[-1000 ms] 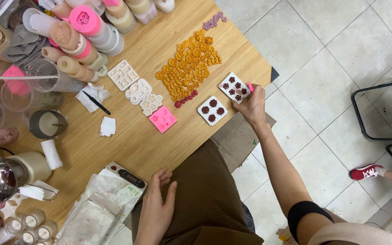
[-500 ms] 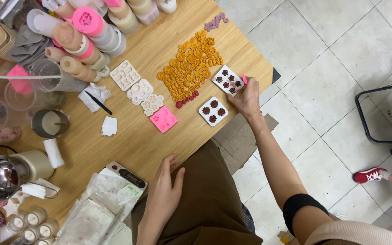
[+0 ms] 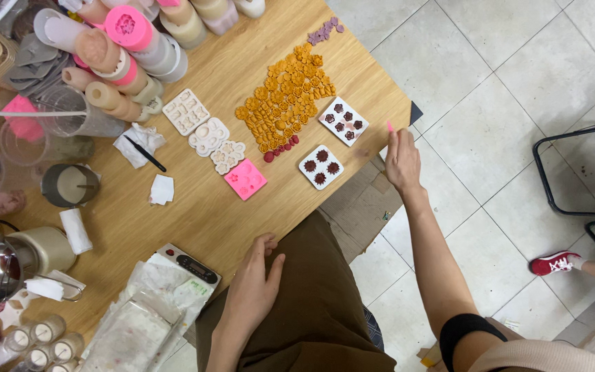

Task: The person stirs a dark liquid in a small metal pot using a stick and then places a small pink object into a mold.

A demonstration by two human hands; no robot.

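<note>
Wooden table (image 3: 194, 220) carrying two white square moulds (image 3: 343, 121), dark-red flower cavities filled; right hand (image 3: 402, 162) loosely curled beside them; left hand (image 3: 253, 289) lying open, empty.

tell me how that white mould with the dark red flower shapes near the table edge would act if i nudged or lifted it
The white mould lies flat and thin on the wooden table, so a nudge would probably slide it rather than tip it. It looks like soft silicone, so it may flex when lifted by one corner. Its cavities look filled, so bending could disturb the dark red pieces.
</note>
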